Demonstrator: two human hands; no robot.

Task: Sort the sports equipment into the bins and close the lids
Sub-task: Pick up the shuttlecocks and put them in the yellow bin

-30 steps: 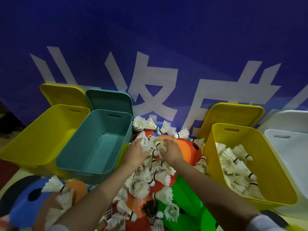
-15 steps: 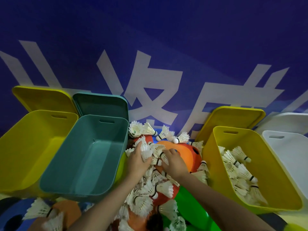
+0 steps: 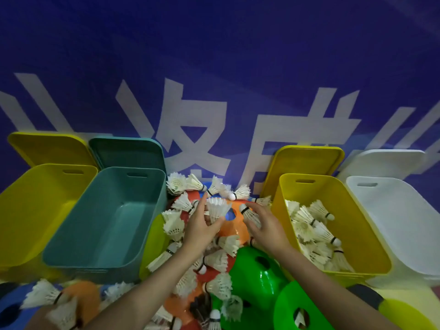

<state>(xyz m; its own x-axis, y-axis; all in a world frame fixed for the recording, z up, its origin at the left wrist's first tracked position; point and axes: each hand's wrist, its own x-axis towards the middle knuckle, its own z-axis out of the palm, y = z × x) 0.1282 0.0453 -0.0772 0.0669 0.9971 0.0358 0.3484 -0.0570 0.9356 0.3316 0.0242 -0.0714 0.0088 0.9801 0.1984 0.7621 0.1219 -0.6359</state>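
Shuttlecocks pinched in both hands' fingers, large white characters behind

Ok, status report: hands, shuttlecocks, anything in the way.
Left hand grips one shuttlecock. Right hand pinches another shuttlecock. Right yellow bin part filled, lid open. Cones under the pile.
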